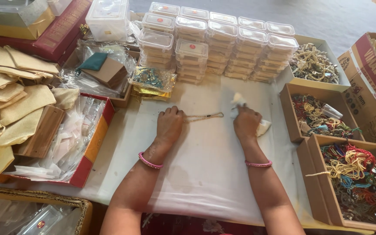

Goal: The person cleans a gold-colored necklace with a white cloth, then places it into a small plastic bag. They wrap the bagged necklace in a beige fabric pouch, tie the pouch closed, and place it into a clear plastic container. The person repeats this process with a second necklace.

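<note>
At mid-frame on the white-clothed tabletop [205, 165], the left hand [169, 124] pins a thin beaded gold chain [204, 116] while the right hand [245, 122] grips a crumpled white cloth [263, 127].

A thin beaded bracelet [204, 116] lies stretched flat on the white cloth [205, 165], beside a crumpled white wipe [263, 127].

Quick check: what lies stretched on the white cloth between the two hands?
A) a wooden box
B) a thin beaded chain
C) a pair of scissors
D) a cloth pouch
B: a thin beaded chain runs from the left hand toward the right hand.
</note>
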